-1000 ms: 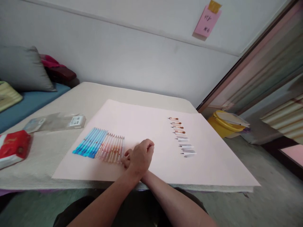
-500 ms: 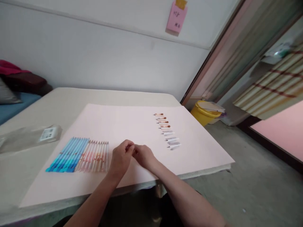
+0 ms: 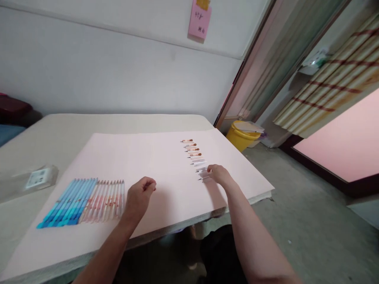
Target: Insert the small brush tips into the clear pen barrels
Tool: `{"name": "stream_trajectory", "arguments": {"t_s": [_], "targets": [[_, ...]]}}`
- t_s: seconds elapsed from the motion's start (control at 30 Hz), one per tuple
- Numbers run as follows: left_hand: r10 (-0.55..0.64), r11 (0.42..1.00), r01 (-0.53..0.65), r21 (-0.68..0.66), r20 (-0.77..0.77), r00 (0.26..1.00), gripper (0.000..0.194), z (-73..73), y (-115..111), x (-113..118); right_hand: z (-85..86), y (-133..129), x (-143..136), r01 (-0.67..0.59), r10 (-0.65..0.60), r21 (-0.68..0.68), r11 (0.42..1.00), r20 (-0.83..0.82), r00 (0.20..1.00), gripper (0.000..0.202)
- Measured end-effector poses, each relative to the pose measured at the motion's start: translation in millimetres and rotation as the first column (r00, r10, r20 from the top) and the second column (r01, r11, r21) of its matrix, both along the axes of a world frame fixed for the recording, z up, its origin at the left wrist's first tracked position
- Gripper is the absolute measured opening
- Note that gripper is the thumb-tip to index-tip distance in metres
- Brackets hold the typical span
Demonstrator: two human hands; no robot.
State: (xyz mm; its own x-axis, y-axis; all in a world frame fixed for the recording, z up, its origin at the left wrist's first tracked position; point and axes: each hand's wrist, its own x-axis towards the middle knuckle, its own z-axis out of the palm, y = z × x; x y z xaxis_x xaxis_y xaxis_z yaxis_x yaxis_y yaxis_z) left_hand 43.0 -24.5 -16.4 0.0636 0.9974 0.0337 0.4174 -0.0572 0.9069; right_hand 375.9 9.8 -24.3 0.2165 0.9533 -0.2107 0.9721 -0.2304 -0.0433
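Observation:
My left hand (image 3: 139, 196) is closed above the pink sheet (image 3: 142, 157), its thumb and fingers pinched; whatever is between them is too small to make out. To its left lie a row of blue pens (image 3: 69, 203) and, beside them, a row of clear pens with pink and orange prints (image 3: 105, 201). My right hand (image 3: 219, 173) is over the near right end of a column of short pen parts with dark tips (image 3: 194, 150). Its fingers are bent together at the white parts (image 3: 202, 170), and their grip is hard to see.
A clear plastic bag with a white label (image 3: 38, 178) lies on the table at the left. Beyond the table's right side stands a yellow bin (image 3: 241, 138). A white wall with a pink note (image 3: 199, 19) rises behind the table.
My hands were together in the middle; my right hand has moved right to the column of short parts, while my left hand stays near the pens. The view has turned slightly right.

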Motion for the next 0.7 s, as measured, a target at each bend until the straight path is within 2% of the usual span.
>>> {"name": "stream_trajectory", "arguments": {"t_s": [0.17,0.37,0.5,0.7], "targets": [[0.007,1.000,-0.007,-0.004,0.009,1.000,0.017,-3.6,0,-4,-6.9,-3,-3,-0.049,0.049,-0.036,0.998,0.008,0.999,0.027],[0.023,1.000,-0.022,-0.018,0.059,0.998,0.018,1.4,1,-8,-11.9,-7,-1,-0.025,0.028,-0.034,0.999,0.076,0.997,0.022],[0.025,1.000,-0.025,-0.012,0.074,0.997,0.017,6.7,-1,-10,-10.8,-8,-3,0.002,-0.003,0.008,1.000,0.106,0.994,0.029],[0.038,0.999,-0.036,-0.028,0.087,0.995,0.016,7.9,-1,-11,-14.7,-9,0,-0.003,0.006,-0.047,0.999,0.064,0.998,0.039]]}}
